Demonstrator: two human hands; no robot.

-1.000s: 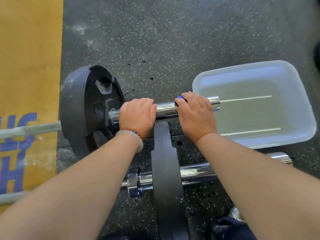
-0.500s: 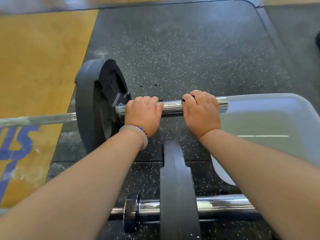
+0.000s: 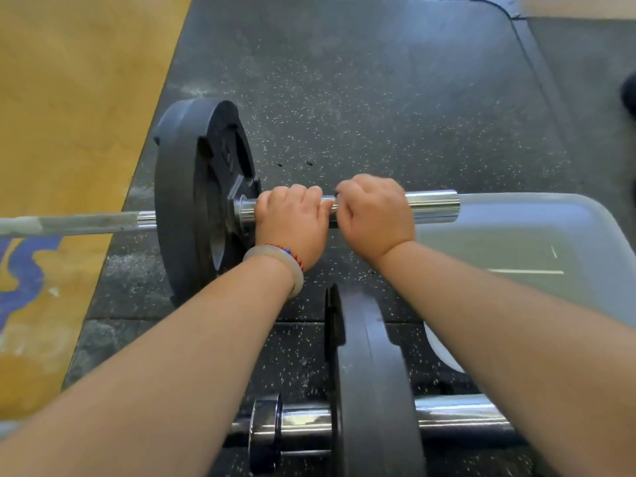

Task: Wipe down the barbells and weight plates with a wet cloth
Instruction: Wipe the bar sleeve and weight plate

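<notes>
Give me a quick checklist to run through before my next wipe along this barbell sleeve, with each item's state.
1. Left hand grips the barbell sleeve next to the weight plate: ok.
2. Right hand curled round the barbell sleeve: ok.
3. Wet cloth under the right hand: cannot tell, the fingers hide it.
4. Sleeve end beyond the right hand bare and unobstructed: ok.
5. Basin close beside the sleeve end: ok.
6. Water in the basin: cannot tell.
</notes>
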